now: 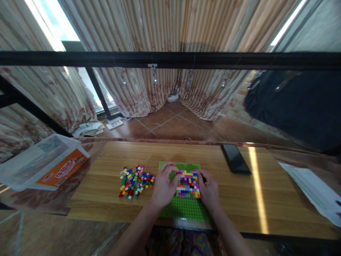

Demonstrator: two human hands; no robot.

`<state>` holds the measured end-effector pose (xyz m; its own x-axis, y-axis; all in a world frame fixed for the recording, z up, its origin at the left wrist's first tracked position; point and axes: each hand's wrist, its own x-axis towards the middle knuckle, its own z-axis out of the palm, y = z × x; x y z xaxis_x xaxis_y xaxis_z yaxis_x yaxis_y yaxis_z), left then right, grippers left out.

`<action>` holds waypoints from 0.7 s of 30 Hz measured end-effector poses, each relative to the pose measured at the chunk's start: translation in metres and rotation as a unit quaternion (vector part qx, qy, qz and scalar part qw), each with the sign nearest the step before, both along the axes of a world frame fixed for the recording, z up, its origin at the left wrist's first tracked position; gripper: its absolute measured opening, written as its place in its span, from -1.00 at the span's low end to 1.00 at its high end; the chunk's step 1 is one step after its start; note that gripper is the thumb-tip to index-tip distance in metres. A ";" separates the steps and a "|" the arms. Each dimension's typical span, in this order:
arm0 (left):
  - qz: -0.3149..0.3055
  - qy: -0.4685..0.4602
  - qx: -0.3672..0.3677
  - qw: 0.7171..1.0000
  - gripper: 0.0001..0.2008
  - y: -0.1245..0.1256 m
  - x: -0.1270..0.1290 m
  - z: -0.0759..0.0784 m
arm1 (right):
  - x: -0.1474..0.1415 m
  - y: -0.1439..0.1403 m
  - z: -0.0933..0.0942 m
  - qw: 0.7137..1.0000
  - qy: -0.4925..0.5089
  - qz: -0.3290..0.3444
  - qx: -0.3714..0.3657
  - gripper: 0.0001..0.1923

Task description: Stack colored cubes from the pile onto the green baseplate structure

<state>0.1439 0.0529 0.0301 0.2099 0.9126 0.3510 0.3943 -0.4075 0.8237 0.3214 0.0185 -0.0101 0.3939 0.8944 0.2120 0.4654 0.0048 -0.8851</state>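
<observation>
A green studded baseplate (183, 209) lies on the wooden table, with a block of multicoloured toy bricks (188, 185) built up on its middle. My left hand (163, 186) rests over the plate's left side, thumb and fingers pinched together at the block's upper left corner. Whatever is between those fingertips is too small to make out. At the block's upper right edge, my right hand (209, 188) has its fingers curled in and touching the bricks; its grip is partly hidden. Left of the plate is a loose pile of small coloured bricks (135, 181).
A black phone (236, 160) lies on the table (106, 202) to the right. Farther right is a white sheet (314, 192). A clear plastic box (45, 163) with an orange label stands at the left. A black bar (170, 59) crosses beyond the table, before curtains.
</observation>
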 end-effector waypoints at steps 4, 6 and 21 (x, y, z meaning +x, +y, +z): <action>-0.007 -0.037 -0.051 0.998 -0.82 0.001 0.003 -0.003 | 0.000 0.000 -0.001 1.000 0.003 0.003 -0.002 -0.63; -0.012 -0.051 -0.086 0.995 -0.79 0.001 0.005 -0.003 | 0.001 0.000 -0.002 1.000 0.000 -0.001 -0.002 -0.63; 0.006 -0.112 -0.120 0.986 -0.85 -0.004 0.015 -0.004 | 0.001 0.001 -0.003 1.000 -0.008 0.001 0.005 -0.64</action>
